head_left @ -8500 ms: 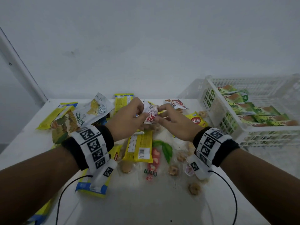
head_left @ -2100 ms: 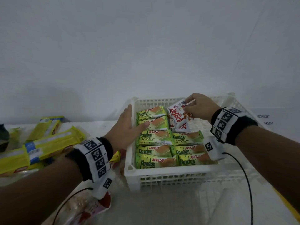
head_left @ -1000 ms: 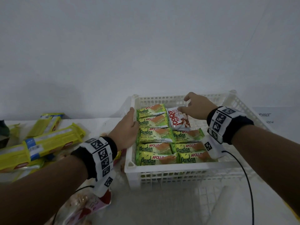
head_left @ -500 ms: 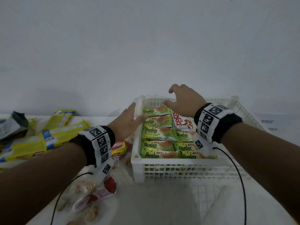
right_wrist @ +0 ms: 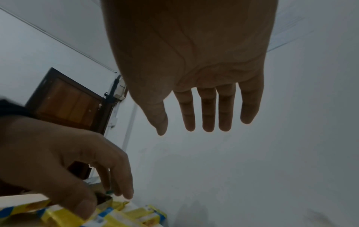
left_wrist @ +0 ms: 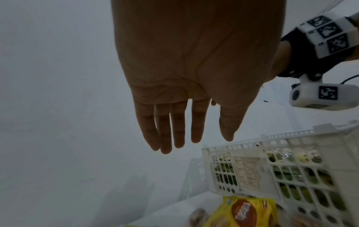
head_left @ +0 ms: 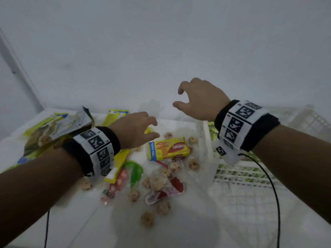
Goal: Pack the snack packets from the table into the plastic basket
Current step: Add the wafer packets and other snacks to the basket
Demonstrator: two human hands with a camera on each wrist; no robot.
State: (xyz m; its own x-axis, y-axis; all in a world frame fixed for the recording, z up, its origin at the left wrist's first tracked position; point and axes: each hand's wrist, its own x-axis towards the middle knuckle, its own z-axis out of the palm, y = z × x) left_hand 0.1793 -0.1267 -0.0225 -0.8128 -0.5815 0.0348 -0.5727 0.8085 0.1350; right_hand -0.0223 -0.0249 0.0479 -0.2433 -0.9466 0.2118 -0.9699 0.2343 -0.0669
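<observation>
The white plastic basket (head_left: 204,140) stands at the right of the table, with green packets showing through its lattice wall (left_wrist: 276,170). A yellow nabati packet (head_left: 168,149) lies flat just left of it. My left hand (head_left: 156,129) hovers over the table beside that packet, fingers straight and empty (left_wrist: 202,142). My right hand (head_left: 177,97) is raised above the table, left of the basket's far corner; its fingers are relaxed and hold nothing (right_wrist: 174,132). The basket's inside is mostly hidden by my right wrist.
Clear bags of ring-shaped snacks (head_left: 161,183) are strewn across the middle of the table. Long yellow packets (head_left: 116,158) and a silver-green pouch (head_left: 59,125) lie at the left and back left. A white wall rises right behind. A wooden door (right_wrist: 68,104) shows at the left.
Both hands have left the basket and swung left over the table. The red-and-white packet stayed in the basket. The head view has turned left and down.
</observation>
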